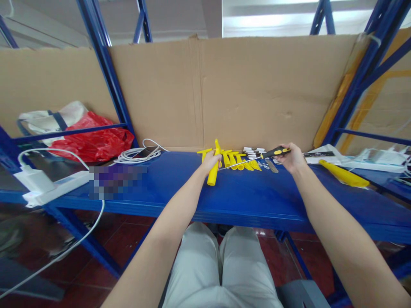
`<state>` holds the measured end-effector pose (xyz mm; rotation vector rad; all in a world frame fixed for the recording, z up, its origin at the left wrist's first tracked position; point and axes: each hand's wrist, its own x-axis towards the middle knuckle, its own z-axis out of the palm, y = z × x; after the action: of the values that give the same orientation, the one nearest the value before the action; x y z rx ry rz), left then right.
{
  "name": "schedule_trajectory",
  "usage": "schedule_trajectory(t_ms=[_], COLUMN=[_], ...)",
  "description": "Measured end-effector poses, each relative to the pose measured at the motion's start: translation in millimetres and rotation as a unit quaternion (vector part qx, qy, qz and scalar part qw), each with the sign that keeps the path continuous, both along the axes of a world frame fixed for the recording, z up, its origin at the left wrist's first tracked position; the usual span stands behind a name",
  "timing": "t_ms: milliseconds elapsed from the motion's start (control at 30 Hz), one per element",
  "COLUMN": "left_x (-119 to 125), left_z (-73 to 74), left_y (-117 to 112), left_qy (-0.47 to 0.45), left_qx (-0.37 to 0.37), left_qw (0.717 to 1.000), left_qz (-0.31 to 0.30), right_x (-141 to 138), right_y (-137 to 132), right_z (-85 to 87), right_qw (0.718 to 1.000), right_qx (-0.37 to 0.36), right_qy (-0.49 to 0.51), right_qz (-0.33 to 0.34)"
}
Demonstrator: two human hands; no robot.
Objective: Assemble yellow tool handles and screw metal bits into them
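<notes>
My left hand is wrapped round a yellow plastic T-shaped handle, held upright over the blue shelf top. In my right hand is a screwdriver with a black and yellow grip. Its long metal shaft points left, and the tip reaches the yellow handle beside my left fingers; whether it touches a screw there cannot be made out. Behind the shaft, several more yellow handles lie in a row. Thin flat strips and small packets rest to their right.
A white power strip with a plug and cable sits on the left, beside a coiled white cable and a red plastic bag. On the right lies a larger yellow piece. Cardboard walls the back; blue posts frame the shelf.
</notes>
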<state>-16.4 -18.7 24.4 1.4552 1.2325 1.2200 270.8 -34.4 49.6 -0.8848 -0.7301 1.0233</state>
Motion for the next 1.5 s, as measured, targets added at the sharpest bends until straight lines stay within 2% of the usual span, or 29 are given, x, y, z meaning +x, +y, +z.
schedule_trajectory(t_ms=[167,267,400,533,767,833,900,1033,1100,1233,1500], left_x=[0,0,1,6,18,22,26,31,33,37,42], left_z=[2.4,2.7,0.7,-0.2,0.0,-0.9,-1.4,0.0,0.3,-3.0,-6.1], left_y=[-3,-3,-1,-3,-14,-15,-17,-23,-25,-27,-25], left_qy=[0.005,0.010,0.013,0.017,0.045,0.050,0.051,0.057,0.061,0.066,0.071], left_qx=[-0.005,-0.008,-0.010,-0.007,-0.012,-0.013,-0.010,-0.004,-0.003,-0.006,-0.009], left_qw=[1.000,1.000,1.000,0.999,0.996,0.994,0.993,0.990,0.989,0.985,0.977], left_qz=[0.001,-0.003,-0.011,-0.027,-0.082,-0.095,-0.109,-0.129,-0.136,-0.158,-0.200], right_x=[2,1,-10,-23,-34,-38,-43,-57,-62,-68,-66], right_y=[-3,-6,-7,-2,6,6,5,5,6,8,3], right_z=[-5.4,-10.2,-20.5,-32.3,-37.2,-37.4,-38.8,-43.1,-44.5,-44.6,-41.3], right_qw=[0.991,0.968,0.898,0.809,0.693,0.675,0.684,0.742,0.759,0.763,0.756], right_qx=[0.009,0.004,-0.030,-0.008,0.025,0.030,0.044,0.129,0.168,0.191,0.168], right_qy=[-0.109,-0.206,-0.378,-0.554,-0.698,-0.715,-0.711,-0.651,-0.626,-0.618,-0.632], right_qz=[0.074,0.141,0.223,0.196,0.181,0.179,0.160,0.094,0.063,0.021,-0.018])
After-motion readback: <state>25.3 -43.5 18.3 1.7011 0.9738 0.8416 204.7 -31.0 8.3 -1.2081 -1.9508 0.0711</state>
